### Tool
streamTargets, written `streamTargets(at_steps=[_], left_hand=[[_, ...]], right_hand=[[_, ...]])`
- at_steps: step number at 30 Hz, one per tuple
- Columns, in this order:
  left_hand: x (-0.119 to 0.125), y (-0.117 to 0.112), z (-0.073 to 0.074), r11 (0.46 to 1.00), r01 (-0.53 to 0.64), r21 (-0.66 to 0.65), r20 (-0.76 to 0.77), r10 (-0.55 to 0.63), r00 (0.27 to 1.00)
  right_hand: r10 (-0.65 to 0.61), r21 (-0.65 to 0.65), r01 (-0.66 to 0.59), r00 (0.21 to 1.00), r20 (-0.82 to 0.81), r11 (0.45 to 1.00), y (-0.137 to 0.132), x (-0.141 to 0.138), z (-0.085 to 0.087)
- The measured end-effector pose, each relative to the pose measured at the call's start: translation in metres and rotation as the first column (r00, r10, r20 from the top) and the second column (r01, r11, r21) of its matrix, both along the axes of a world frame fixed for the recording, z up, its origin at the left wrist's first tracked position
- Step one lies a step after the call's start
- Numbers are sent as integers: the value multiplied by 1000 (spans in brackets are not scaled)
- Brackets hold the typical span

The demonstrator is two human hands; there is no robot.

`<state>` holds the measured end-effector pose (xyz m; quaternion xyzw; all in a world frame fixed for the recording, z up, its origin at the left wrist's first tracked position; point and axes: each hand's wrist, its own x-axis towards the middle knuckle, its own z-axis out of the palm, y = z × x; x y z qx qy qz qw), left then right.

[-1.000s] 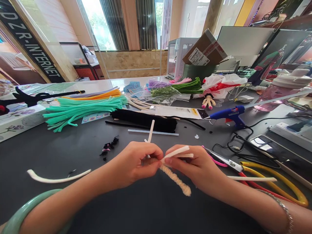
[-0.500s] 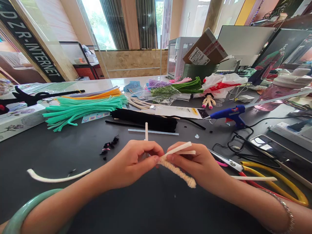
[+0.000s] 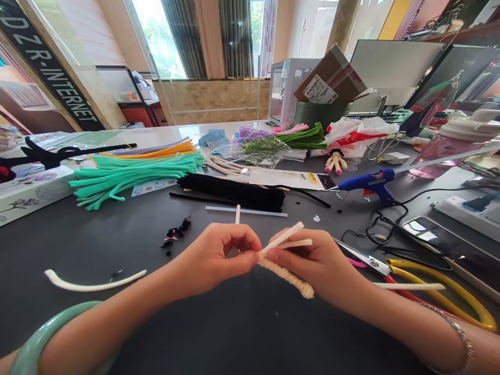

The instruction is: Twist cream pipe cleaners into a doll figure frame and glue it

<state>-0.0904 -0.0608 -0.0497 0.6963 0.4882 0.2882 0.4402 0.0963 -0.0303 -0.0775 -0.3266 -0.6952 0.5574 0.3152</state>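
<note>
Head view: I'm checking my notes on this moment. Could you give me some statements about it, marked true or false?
1. The left hand and right hand both hold the beige piece. True.
2. The glue gun is yellow. False: it is mainly blue.
3. The black bundle lies beyond the hands. True.
4. The scissors lie at the picture's left. False: they lie at its right.
5. A green bangle is on the right arm. False: it is on the left arm.

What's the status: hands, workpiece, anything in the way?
Left hand and right hand both pinching cream pipe cleaners. Fuzzy wound length slants down to the right, plain ends stick up. Scissors lie close by on the right.
</note>
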Motion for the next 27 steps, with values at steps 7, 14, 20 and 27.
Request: streamTargets(at_steps=[7, 14, 20, 27], left_hand=[[2, 2, -3, 995, -63, -78, 65, 68, 996], [2, 2, -5, 992, -121, 36, -34, 122, 992], [4, -3, -5, 983, -133, 124, -132, 149, 980], [7, -4, -10, 964, -164, 208, -113, 190, 975]], right_hand=[[21, -46, -19, 998, 58, 999, -1, -1, 3], [12, -62, -4, 992, 125, 998, -2, -1, 6], [-76, 98, 61, 986, 150, 993, -4, -1, 2], [-223, 589, 119, 969, 108, 800, -10, -1, -5]])
